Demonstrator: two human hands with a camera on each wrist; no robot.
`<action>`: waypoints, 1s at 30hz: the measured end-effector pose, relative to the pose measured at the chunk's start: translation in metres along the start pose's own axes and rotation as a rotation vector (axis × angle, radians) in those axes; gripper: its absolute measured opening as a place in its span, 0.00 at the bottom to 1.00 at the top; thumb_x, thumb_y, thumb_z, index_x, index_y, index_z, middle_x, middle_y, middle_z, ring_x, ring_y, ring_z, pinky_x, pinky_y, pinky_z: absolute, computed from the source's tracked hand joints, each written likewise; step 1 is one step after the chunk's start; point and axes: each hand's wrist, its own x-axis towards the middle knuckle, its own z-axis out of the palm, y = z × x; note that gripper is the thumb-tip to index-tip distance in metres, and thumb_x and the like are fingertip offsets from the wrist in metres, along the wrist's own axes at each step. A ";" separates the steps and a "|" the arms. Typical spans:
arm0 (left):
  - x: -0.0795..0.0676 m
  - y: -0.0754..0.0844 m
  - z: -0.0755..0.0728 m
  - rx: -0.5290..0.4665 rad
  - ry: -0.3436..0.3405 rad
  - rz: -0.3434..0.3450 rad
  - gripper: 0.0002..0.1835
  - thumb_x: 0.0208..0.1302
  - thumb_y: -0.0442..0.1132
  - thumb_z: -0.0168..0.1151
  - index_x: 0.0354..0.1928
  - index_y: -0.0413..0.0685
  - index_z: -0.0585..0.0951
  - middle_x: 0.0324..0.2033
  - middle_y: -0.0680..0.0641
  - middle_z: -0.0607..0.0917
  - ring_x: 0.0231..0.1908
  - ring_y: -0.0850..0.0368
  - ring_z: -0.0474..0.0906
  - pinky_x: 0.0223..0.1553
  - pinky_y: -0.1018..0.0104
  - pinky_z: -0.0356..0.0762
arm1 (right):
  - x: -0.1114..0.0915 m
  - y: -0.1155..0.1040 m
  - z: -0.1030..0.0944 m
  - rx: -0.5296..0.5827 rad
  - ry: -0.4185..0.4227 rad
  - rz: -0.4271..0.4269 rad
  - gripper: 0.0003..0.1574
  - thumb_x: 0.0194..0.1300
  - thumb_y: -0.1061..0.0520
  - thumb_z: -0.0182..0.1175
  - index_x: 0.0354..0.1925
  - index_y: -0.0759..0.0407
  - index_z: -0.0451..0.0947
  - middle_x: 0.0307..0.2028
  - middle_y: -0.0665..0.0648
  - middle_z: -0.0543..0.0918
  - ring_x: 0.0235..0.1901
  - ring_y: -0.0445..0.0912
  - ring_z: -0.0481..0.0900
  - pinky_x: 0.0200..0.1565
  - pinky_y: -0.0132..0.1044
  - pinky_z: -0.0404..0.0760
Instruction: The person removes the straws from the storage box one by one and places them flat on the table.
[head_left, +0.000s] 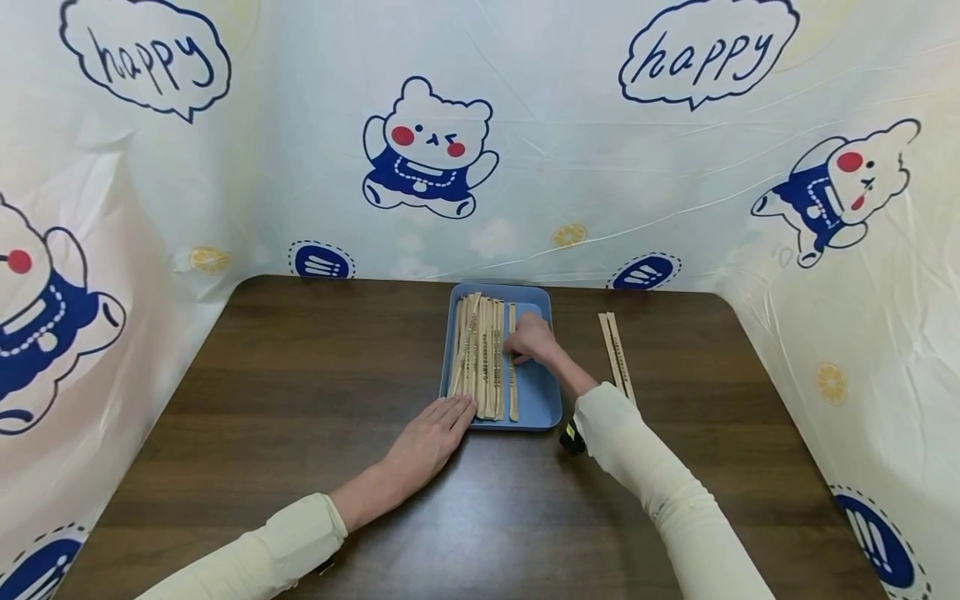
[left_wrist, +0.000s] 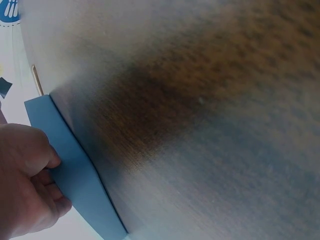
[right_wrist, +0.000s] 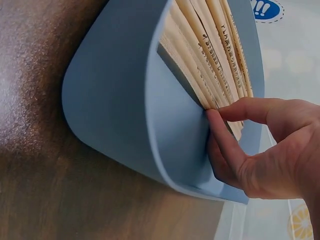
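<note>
A blue tray (head_left: 536, 408) holds a row of long, slim paper-wrapped chopsticks (head_left: 476, 358) with printed lettering, lying lengthwise on its left side. My left hand (head_left: 431, 437) is at the tray's near left corner; in the left wrist view its thumb and curled fingers (left_wrist: 47, 192) grip the outer wall. Inside the tray, my right hand (head_left: 531, 337) pinches a wrapped chopstick packet (head_left: 513, 392) that lies slightly apart from the row. Thumb and forefinger meet at the packet's edge in the right wrist view, partly covering it.
Two more wrapped packets (head_left: 617, 354) lie side by side on the brown table (head_left: 337, 358), right of the tray and partly behind the right sleeve (head_left: 637, 450). A printed cloth (head_left: 540, 167) rises behind the table and along both sides.
</note>
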 end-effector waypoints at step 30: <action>-0.001 0.000 0.001 -0.005 -0.011 -0.008 0.26 0.67 0.26 0.60 0.67 0.33 0.72 0.63 0.36 0.75 0.64 0.43 0.72 0.66 0.53 0.68 | -0.015 -0.006 -0.026 0.193 -0.081 0.003 0.10 0.57 0.72 0.55 0.38 0.67 0.69 0.25 0.57 0.72 0.23 0.45 0.76 0.36 0.46 0.88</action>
